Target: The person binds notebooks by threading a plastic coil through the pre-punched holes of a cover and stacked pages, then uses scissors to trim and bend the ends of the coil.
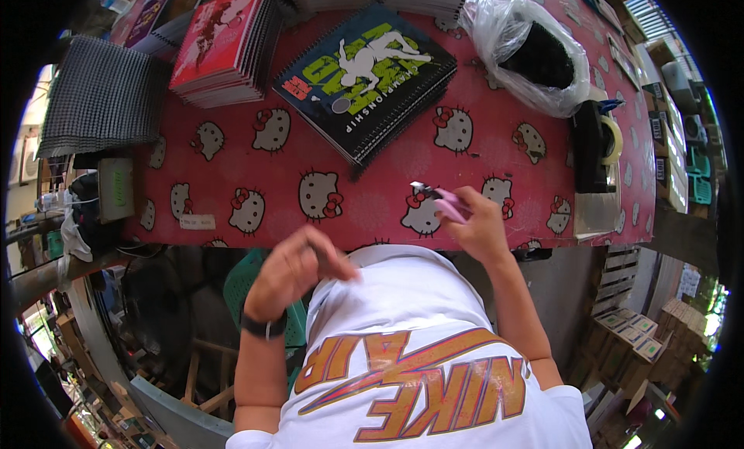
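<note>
In my right hand (pixel 479 226), over the table's near edge, are small pliers (pixel 448 204) with pink handles. Their metal head points up and to the left, and the fingers wrap round the handles. My left hand (pixel 298 267), with a dark band on its wrist, hovers just short of the table edge in front of my shirt. Motion blurs its fingers, so I cannot tell whether they hold anything. Beyond both hands lies a stack of spiral-bound notebooks (pixel 364 81) with dark blue and black covers, set at a slant and apart from the pliers.
A pink cat-patterned cloth (pixel 353 220) covers the table. Red-covered spiral notebooks (pixel 221 42) and a pile of black wire coils (pixel 101 96) stand at the left. A clear plastic bag (pixel 496 30) with black contents and a black tape dispenser (pixel 593 151) are at the right.
</note>
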The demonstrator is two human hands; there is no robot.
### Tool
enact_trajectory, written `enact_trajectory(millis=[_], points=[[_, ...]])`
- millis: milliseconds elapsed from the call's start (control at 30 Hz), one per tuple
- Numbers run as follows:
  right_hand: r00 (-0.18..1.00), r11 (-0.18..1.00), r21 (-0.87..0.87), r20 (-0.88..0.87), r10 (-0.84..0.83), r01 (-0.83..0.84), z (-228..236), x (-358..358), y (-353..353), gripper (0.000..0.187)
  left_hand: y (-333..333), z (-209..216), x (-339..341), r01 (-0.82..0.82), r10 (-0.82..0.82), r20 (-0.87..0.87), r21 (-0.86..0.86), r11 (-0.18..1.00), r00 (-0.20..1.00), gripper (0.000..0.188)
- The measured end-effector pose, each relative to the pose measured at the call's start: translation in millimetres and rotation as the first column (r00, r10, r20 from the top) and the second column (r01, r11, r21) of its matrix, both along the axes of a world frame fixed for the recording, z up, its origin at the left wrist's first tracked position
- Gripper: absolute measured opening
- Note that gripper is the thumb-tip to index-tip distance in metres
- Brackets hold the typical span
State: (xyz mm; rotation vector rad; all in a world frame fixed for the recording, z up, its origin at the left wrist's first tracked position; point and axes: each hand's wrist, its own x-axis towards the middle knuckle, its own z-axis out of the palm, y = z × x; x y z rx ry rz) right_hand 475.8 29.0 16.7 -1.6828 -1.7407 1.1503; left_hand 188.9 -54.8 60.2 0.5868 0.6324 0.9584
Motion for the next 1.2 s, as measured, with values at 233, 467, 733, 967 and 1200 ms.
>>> enact_trajectory(millis=[233,467,733,967,1200], points=[[0.960,0.873,0.422,0.231,0.156,-0.243,-17,-40,20,0.039,56,-60,4,-0.552,0.561,0.008,-0.172,0.816,0.828,0.014],[0.925,0.811,0.502,0.363,0.116,-0.299,-14,-53,33,0.045,75,-65,30,-0.493,0.452,-0.387,-0.008,0.870,0.804,0.019],[0.916,0.879,0.350,0.346,0.201,-0.325,-12,-59,38,0.033,86,-47,38,-0.327,0.414,-0.790,0.285,0.901,0.452,0.022],[0.961,0.870,-0.415,-0.050,0.270,-0.266,-8,-58,48,0.033,83,-61,33,-0.281,0.464,-0.729,0.370,0.886,0.504,0.019],[0.902,0.800,0.495,0.414,0.127,-0.340,-11,-51,39,0.043,82,-59,30,-0.444,0.462,-0.651,0.208,0.872,0.602,0.018]])
